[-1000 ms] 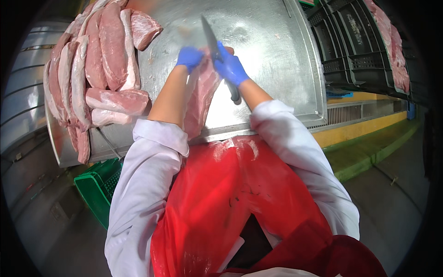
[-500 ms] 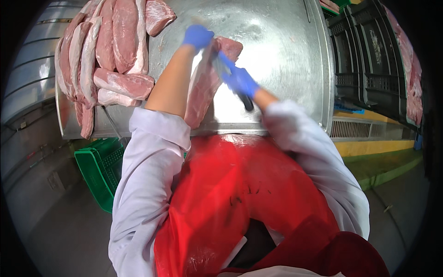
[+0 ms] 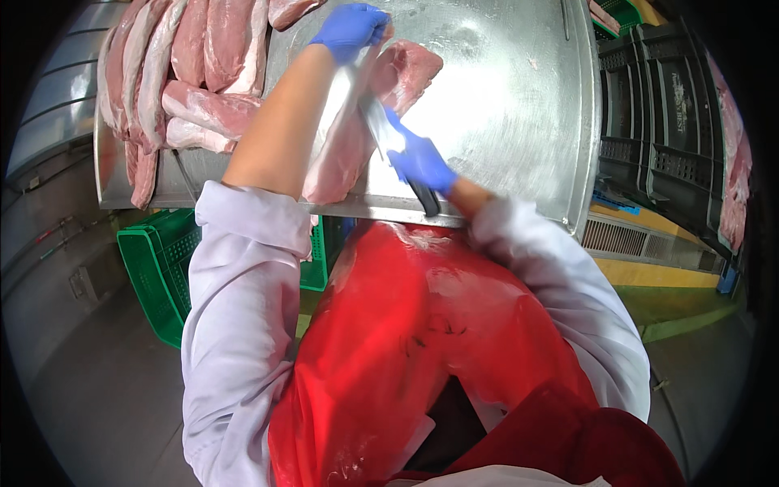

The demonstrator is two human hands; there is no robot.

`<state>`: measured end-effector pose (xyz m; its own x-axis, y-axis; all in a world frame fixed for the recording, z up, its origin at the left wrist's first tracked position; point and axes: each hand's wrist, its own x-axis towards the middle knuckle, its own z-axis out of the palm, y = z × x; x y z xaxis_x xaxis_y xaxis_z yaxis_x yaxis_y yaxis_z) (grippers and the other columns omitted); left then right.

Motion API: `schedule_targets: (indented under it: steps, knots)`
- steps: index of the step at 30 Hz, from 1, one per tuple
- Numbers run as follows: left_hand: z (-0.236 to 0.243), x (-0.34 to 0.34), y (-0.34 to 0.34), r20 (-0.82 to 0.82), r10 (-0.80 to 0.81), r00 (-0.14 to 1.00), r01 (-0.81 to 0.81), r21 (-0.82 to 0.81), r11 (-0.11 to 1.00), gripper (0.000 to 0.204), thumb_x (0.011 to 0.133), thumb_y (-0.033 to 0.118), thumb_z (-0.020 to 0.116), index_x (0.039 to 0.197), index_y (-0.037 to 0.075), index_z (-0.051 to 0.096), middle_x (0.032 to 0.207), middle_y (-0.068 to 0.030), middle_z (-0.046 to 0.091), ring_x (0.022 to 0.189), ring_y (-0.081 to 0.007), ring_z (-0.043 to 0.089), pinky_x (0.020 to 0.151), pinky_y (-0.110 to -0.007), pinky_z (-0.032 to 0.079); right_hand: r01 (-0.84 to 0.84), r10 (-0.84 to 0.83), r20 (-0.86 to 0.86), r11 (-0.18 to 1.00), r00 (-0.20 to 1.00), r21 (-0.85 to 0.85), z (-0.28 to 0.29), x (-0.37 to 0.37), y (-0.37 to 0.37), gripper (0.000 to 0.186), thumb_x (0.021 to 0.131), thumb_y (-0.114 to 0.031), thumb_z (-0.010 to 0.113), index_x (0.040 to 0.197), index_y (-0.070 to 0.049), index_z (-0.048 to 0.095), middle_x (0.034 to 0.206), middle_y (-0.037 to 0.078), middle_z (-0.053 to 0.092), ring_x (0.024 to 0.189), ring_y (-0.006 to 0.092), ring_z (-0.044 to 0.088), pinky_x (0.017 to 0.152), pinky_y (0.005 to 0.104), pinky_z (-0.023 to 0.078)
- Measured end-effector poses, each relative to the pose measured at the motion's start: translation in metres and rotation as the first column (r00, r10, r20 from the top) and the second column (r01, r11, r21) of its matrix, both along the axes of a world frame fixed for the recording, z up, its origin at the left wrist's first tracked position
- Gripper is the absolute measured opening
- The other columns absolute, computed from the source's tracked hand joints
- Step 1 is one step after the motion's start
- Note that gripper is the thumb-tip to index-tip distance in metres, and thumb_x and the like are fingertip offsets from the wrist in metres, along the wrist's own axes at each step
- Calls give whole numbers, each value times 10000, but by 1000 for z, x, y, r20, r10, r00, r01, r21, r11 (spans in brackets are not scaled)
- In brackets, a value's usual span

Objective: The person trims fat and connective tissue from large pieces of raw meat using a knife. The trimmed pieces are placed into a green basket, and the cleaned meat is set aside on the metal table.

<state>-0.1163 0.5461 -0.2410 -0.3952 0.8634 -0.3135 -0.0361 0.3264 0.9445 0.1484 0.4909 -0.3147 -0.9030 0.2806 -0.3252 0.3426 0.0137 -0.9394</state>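
Note:
A long piece of pale pink boneless meat point(image 3: 337, 166) lies lengthwise on the steel table in front of me, its far end angled right. At its far left side my left hand point(image 3: 349, 34), in a blue glove, is closed on a thin strip of meat point(image 3: 375, 55) lifted from the piece. My blue-gloved right hand point(image 3: 423, 161) grips a knife point(image 3: 427, 200) by its black handle, partly blurred. The blade points away from me and lies against the right side of the meat; its tip is hard to make out.
Several similar long meat pieces point(image 3: 188, 49) are stacked on the steel table point(image 3: 519, 122) at the left. A green crate point(image 3: 150, 280) stands below the near left edge. Black crates point(image 3: 665, 114) stand at the right, with more meat point(image 3: 734, 174) beyond them.
My left hand has pulled farther away and upward with the strip. The knife hand has shifted slightly nearer to me. The whole view has tilted, showing more of the green crate.

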Motion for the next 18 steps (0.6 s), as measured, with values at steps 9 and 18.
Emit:
schedule_targets:
  steps: [9, 18]
  knots:
    - [69, 22, -45, 329, 37, 944, -125, 249, 961, 138, 890, 56, 593, 756, 72, 617, 655, -10, 555, 552, -89, 498, 492, -223, 388, 20, -12, -75, 994, 997, 112, -1, 9, -67, 716, 947, -256, 490, 1569, -106, 169, 684, 190, 659, 584, 309, 670, 660, 428, 563]
    - [152, 41, -114, 481, -296, 825, -57, 593, 803, 122, 944, 93, 553, 858, 57, 631, 732, -14, 583, 598, -76, 512, 518, -197, 403, -78, 98, -44, 942, 994, 327, 8, 24, -134, 681, 919, -195, 515, 1549, -140, 264, 692, 223, 668, 602, 395, 662, 672, 457, 558]
